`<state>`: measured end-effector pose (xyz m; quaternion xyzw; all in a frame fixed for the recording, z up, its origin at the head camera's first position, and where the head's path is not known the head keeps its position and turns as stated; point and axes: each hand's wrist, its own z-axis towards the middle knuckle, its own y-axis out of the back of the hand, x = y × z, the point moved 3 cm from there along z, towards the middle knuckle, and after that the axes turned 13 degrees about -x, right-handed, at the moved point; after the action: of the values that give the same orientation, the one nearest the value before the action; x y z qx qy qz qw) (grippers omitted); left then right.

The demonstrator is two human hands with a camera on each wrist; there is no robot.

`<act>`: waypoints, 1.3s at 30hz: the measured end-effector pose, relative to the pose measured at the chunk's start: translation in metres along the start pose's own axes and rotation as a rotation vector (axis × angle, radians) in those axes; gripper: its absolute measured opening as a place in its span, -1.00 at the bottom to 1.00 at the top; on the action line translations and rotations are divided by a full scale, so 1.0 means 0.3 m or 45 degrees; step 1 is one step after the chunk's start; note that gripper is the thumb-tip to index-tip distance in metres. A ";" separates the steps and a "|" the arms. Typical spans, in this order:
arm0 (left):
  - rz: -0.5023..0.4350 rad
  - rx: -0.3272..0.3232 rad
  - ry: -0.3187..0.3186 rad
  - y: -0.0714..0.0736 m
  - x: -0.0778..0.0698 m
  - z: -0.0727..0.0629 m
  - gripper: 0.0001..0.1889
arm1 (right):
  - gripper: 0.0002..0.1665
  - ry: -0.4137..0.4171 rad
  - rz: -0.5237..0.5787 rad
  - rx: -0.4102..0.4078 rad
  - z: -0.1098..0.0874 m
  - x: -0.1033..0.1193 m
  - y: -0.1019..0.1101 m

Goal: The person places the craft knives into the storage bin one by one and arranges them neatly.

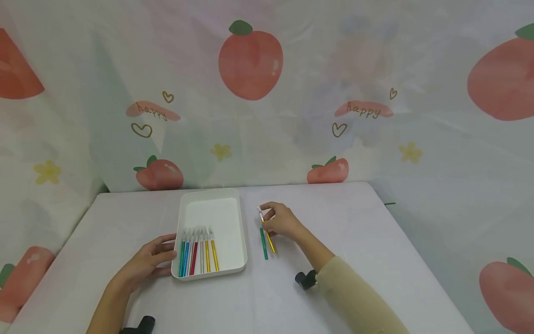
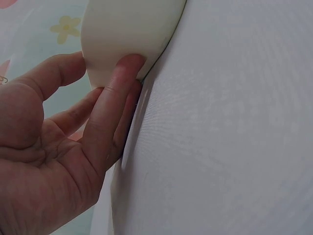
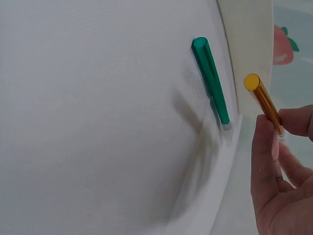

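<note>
In the head view my left hand (image 1: 143, 262) lies at the near left corner of a white tray (image 1: 243, 250). Its extended fingertips touch the outer wall of the tray (image 2: 132, 29) in the left wrist view. Right of the tray, my right hand (image 1: 283, 221) pinches a gold pen-like stick (image 1: 271, 242) with a whitish tip. The right wrist view has this gold stick (image 3: 266, 103) tilted between thumb and finger, above the table. Beside it a green stick (image 3: 212, 83) lies on the table. Several similar sticks (image 1: 194, 259) lie side by side in the tray's near half.
A white cloth covers the table (image 1: 217, 306). Behind it hangs a printed curtain (image 1: 292, 139) with fruit, flowers and hearts. Black wrist devices show near my left forearm (image 1: 142, 324) and right sleeve (image 1: 306, 279).
</note>
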<state>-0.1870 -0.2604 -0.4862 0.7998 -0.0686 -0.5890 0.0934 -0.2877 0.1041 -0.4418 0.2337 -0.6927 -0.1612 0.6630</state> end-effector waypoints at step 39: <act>-0.022 0.017 -0.002 0.001 -0.008 -0.004 -0.24 | -0.30 0.099 0.056 0.143 -0.048 0.176 -0.225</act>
<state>-0.1865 -0.2600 -0.4836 0.8005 -0.0659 -0.5899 0.0829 -0.2666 0.0202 -0.4323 0.2614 -0.6795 -0.0982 0.6785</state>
